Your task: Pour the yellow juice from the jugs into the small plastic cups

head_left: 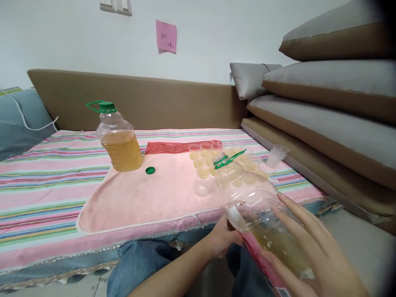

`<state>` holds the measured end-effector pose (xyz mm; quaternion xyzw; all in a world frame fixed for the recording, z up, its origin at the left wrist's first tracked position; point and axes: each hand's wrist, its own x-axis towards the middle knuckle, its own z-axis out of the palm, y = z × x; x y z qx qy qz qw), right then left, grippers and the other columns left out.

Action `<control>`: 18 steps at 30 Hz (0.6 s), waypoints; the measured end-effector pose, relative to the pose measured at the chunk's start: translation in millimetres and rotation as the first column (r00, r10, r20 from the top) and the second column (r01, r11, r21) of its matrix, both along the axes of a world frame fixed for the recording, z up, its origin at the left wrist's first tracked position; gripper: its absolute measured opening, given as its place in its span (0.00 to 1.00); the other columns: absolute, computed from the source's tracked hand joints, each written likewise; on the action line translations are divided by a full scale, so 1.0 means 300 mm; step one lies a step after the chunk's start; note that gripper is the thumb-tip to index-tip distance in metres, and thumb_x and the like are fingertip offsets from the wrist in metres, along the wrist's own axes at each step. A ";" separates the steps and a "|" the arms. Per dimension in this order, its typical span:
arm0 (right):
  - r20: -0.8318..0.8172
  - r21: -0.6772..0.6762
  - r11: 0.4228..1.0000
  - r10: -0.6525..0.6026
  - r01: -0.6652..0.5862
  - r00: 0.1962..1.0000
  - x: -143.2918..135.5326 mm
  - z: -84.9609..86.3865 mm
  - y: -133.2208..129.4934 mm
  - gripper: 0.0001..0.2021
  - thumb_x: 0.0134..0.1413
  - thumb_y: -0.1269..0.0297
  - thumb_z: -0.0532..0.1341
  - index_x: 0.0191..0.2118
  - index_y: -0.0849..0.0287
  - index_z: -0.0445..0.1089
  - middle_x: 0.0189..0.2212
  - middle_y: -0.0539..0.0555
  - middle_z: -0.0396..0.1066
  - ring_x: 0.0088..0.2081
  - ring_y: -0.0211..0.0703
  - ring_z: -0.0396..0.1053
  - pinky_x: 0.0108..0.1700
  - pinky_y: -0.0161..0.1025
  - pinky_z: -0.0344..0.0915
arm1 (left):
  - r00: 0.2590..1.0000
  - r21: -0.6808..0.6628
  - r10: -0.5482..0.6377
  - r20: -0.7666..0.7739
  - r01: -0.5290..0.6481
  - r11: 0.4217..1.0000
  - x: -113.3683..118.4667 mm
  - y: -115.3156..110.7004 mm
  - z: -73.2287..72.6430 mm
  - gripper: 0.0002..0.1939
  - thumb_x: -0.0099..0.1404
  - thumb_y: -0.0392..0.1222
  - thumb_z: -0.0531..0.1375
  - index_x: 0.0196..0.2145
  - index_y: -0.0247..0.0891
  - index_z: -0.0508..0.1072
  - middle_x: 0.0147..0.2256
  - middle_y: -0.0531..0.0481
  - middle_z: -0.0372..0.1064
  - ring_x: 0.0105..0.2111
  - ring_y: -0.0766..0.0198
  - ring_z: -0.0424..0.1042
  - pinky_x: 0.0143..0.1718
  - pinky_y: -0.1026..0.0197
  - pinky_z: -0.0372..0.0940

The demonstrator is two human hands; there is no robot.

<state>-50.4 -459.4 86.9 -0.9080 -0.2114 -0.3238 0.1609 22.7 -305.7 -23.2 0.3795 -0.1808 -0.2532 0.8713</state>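
Observation:
Both my hands support a large clear plastic bottle (253, 202), tilted with its uncapped mouth pointing away and to the left. Pale yellow liquid lies in its lower part, and a green ring with a handle circles its neck. My left hand (224, 237) grips its near side by the pink label. Spread along its right side are the fingers of my right hand (321, 251). Beyond the neck stand several clear cups (203, 170) of yellow liquid, partly hidden by the bottle. One clear cup (202, 188), seemingly without liquid, sits just left of the bottle.
A second bottle (122, 148) of yellow liquid, capped green, stands at left on the pink mat (133, 202). Near it lies a green cap (150, 170). Red plastic film (167, 147) lies behind. Stacked cups (277, 155) lean at right, beside piled cushions (328, 111).

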 end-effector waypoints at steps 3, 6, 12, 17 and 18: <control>0.005 -0.113 0.994 -0.004 0.005 1.000 0.010 -0.010 0.014 0.30 0.58 0.54 0.58 0.66 0.46 0.53 0.68 0.57 0.49 0.64 0.66 0.55 0.54 0.63 0.66 | 0.997 0.007 -0.014 -0.075 0.015 1.000 -0.012 -0.025 -0.036 0.47 0.38 0.61 0.74 0.54 0.41 0.70 0.49 0.40 0.73 0.46 0.48 0.74 0.42 0.55 0.69; -0.024 -0.170 0.985 -0.013 0.008 1.000 0.029 -0.010 -0.002 0.30 0.59 0.53 0.58 0.66 0.48 0.53 0.69 0.58 0.48 0.65 0.65 0.55 0.52 0.62 0.68 | 0.990 -0.042 -0.053 -0.128 0.048 0.998 -0.034 -0.042 -0.051 0.50 0.42 0.62 0.72 0.60 0.44 0.64 0.51 0.40 0.71 0.44 0.51 0.75 0.39 0.56 0.69; -0.166 -0.185 0.983 -0.043 0.011 0.985 0.043 -0.004 -0.076 0.37 0.55 0.48 0.60 0.68 0.44 0.48 0.70 0.56 0.45 0.65 0.66 0.56 0.53 0.61 0.69 | 0.972 -0.079 -0.200 -0.120 0.192 0.978 -0.059 -0.040 -0.004 0.45 0.52 0.75 0.57 0.62 0.53 0.58 0.57 0.38 0.66 0.45 0.50 0.75 0.37 0.52 0.69; -0.251 -0.124 0.992 -0.063 0.033 0.966 0.047 0.027 -0.097 0.37 0.54 0.50 0.61 0.67 0.40 0.48 0.70 0.51 0.45 0.64 0.64 0.57 0.55 0.57 0.69 | 0.962 -0.048 -0.253 -0.099 0.249 0.967 -0.050 -0.030 0.018 0.44 0.54 0.75 0.55 0.62 0.50 0.59 0.53 0.36 0.69 0.41 0.49 0.76 0.43 0.38 0.66; -0.257 -0.117 0.993 -0.060 0.031 0.964 0.050 0.034 -0.099 0.36 0.53 0.50 0.60 0.67 0.40 0.48 0.70 0.51 0.46 0.65 0.65 0.56 0.55 0.57 0.69 | 0.961 -0.053 -0.255 -0.104 0.250 0.967 -0.047 -0.028 0.015 0.42 0.55 0.73 0.56 0.60 0.48 0.61 0.53 0.35 0.70 0.40 0.49 0.76 0.44 0.35 0.65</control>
